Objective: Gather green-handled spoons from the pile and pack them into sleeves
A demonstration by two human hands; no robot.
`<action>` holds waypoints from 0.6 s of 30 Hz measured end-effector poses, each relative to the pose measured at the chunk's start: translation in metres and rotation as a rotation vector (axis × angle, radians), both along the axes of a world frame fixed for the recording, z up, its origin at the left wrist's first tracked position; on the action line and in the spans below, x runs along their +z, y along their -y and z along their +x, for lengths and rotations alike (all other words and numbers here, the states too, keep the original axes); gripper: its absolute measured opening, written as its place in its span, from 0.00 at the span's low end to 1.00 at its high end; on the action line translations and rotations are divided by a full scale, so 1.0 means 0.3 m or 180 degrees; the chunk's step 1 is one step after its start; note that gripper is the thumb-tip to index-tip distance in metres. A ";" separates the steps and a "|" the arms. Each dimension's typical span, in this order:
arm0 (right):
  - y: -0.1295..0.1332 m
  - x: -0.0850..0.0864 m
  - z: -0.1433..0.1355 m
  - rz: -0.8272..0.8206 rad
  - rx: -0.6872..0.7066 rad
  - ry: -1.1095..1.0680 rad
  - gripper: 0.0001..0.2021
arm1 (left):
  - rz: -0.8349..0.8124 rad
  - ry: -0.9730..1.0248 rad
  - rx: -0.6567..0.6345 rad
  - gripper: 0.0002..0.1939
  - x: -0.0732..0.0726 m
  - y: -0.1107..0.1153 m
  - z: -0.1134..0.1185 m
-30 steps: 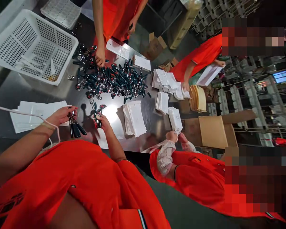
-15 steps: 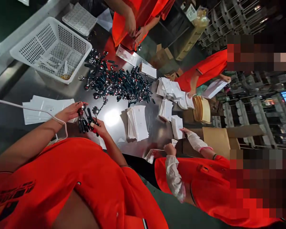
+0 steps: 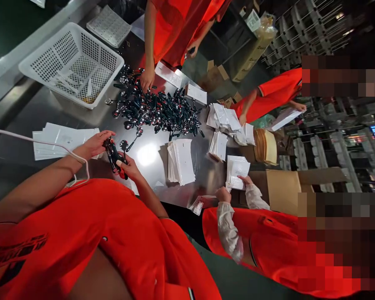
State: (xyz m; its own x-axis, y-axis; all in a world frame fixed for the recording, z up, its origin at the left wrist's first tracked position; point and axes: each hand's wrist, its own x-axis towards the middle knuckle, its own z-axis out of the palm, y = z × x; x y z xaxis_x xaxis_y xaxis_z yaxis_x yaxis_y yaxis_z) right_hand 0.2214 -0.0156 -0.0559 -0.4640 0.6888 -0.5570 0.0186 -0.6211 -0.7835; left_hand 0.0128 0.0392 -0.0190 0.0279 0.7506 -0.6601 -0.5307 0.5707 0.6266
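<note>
The left hand point(image 3: 96, 144) reaches out flat-ish, fingers pointing right, touching the top of a bunch of dark spoons point(image 3: 112, 155), but I can't tell how tightly it grips. The right hand point(image 3: 130, 168) is curled around the bunch's lower end, close by. Both hands are over the shiny tabletop point(image 3: 150, 171), below the big spoon pile point(image 3: 162, 110).

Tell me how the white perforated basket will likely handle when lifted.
The basket is probably light for its size, its walls being full of holes. The broad rim suggests stiffness. The white strips inside may slide if it tilts.
</note>
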 end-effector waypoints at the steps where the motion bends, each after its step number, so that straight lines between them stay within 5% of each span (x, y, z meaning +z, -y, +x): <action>1: -0.006 -0.001 0.002 0.0073 -0.0004 0.0139 0.32 | -0.0043 -0.0109 0.0149 0.04 0.000 -0.004 0.006; 8: -0.073 0.024 0.104 0.0164 -0.0404 0.0938 0.17 | -0.0220 -0.0613 0.0693 0.12 -0.006 -0.015 -0.071; 14: -0.145 0.044 0.071 0.1118 -0.1476 0.0777 0.10 | -0.0379 -0.0084 -0.0415 0.14 -0.005 -0.011 -0.058; 18: -0.146 0.039 -0.028 0.1562 -0.1246 0.0996 0.08 | -0.0564 0.0215 -0.0604 0.16 -0.031 -0.018 0.005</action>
